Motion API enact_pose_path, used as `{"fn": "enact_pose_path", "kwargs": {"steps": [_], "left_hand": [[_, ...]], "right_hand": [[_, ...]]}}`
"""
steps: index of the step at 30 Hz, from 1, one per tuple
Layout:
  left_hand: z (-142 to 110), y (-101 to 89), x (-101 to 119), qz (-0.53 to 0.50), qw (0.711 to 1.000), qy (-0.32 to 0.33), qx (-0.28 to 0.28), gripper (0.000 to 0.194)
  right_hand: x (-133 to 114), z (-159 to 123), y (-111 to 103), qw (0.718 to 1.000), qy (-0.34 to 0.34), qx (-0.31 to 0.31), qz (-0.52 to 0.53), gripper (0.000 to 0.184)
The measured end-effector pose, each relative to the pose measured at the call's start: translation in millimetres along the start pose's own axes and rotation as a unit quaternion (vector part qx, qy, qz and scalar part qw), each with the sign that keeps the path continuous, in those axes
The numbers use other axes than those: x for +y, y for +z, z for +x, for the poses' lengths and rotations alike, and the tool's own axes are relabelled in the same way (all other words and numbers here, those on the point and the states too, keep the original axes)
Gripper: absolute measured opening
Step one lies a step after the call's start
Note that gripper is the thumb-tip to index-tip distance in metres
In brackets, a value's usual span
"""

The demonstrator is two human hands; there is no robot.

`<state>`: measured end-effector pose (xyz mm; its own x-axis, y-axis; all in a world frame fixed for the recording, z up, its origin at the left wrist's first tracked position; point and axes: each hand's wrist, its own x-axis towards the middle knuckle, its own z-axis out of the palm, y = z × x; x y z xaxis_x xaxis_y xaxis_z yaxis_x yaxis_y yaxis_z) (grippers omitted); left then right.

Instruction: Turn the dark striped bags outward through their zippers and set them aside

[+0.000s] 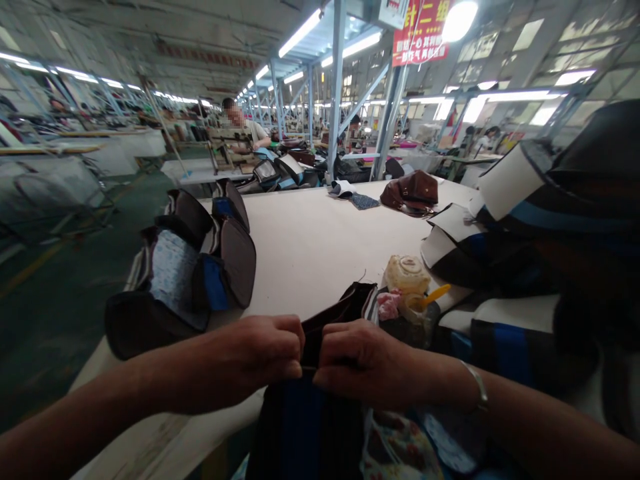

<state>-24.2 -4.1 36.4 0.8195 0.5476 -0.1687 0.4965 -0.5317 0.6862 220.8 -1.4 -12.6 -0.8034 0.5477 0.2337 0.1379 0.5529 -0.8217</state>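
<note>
Both of my hands pinch the upper edge of a dark bag piece (305,427) with a blue stripe down its front. My left hand (265,350) is closed on the edge from the left, thumb on the near side. From the right, my right hand (357,357) grips the same edge, a short gap between the two. Behind the hands the piece's dark brown inside (345,303) stands up, partly hidden by my fingers. Just beyond my right hand are a glue jar (420,310) with a yellow handle in it, a pink rag (389,305) and a yellowish container (406,273).
A pale worktable (300,247) spreads ahead. Stacked dark bag pieces (237,247) stand at its left edge; a tall heap of bag pieces (520,233) rises on the right. A brown leather bag (410,192) lies at the far side. A person (245,127) works beyond.
</note>
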Motion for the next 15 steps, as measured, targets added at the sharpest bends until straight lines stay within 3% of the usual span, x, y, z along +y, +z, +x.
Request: {"fn": "enact_pose_path", "kwargs": {"steps": [4,7,9,11,13,15], "left_hand": [[3,8.6,-1,0.096,0.994,0.051,0.03,0.023],[2,10.5,-6,0.206,0.969,0.11,0.08,0.025],[2,4.3,-12,0.264,0.947,0.135,0.122,0.022],[3,-8.7,-22,0.329,0.921,0.131,0.163,0.014],[5,-25.4,-36,0.393,0.894,0.112,0.182,0.01],[7,-39.8,-48,0.443,0.877,0.086,0.167,0.01]], "right_hand": [[7,5,17,0.998,-0.021,0.056,-0.027,0.031],[12,3,15,0.991,-0.053,0.09,-0.083,0.031],[17,-1,-2,0.988,-0.067,0.056,-0.128,0.027],[27,-8,-26,0.979,-0.037,0.005,-0.202,0.034],[45,-17,-51,0.95,0.037,-0.037,-0.309,0.042],[65,-26,-68,0.91,0.105,-0.066,-0.396,0.037]]}}
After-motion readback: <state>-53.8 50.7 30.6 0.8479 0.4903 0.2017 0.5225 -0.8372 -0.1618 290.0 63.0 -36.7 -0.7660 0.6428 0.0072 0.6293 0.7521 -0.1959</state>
